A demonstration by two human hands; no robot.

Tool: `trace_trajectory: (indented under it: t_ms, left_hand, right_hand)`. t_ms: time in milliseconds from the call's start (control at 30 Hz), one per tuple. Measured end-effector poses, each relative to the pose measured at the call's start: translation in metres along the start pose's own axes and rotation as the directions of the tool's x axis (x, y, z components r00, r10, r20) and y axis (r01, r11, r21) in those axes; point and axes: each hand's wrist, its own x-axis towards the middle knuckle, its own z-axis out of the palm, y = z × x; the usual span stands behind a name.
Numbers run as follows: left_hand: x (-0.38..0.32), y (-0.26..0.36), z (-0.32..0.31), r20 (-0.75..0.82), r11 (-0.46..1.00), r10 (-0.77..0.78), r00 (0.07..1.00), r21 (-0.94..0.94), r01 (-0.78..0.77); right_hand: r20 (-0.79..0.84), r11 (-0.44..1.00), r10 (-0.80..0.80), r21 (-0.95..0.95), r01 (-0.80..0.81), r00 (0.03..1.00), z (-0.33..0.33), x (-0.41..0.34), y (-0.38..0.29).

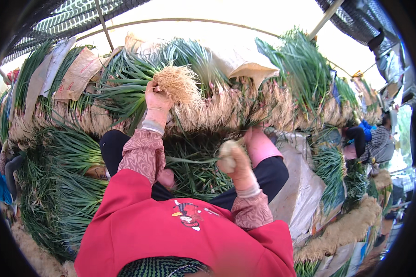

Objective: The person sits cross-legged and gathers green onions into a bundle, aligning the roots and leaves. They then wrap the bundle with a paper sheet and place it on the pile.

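Observation:
My left hand grips a bundle of green onions near its pale roots, with the green leaves fanning out to the left. This bundle is above the front of a long raised row of green onions. Lower and to the right, my right hand is closed around a pale, blurred thing whose kind I cannot tell. A thin green strip runs leftward from that hand. Loose green leaves lie below, between my knees.
Sacking covers part of the raised row. More green onion bundles lie at the left, and others at the right. A pale plastic sheet lies beside my right knee. Another person sits at the far right.

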Motion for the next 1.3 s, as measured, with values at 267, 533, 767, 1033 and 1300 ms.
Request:
trace_trajectory:
  t_ms: [267, 533, 767, 1033, 1300]
  left_hand:
    - [-0.043, -0.008, 0.025, 0.025, 0.999, -0.046, 0.999, -0.013, 0.046]
    - [-0.058, 0.015, 0.065, 0.070, 0.992, 0.025, 0.997, -0.123, -0.016]
    - [-0.100, 0.021, 0.125, -0.036, 0.993, 0.062, 0.997, -0.101, -0.066]
    - [-0.123, 0.059, 0.163, 0.026, 0.985, 0.173, 0.985, -0.017, -0.172]
    - [-0.155, 0.008, 0.167, 0.029, 0.976, 0.217, 0.976, 0.017, -0.218]
  right_hand:
    - [-0.251, 0.670, -0.080, -0.730, -0.135, 0.965, -0.007, 0.077, 0.030]
    - [-0.138, 0.410, -0.346, -0.912, 0.018, 0.928, 0.018, 0.135, 0.012]
    - [0.323, -0.248, -0.258, -0.933, 0.261, 0.911, 0.066, 0.217, 0.032]
    - [-0.076, -0.824, -0.074, -0.558, -0.104, 0.994, 0.006, 0.105, -0.091]
    - [0.229, 0.379, 0.157, -0.912, 0.155, 0.961, 0.096, 0.170, -0.154]
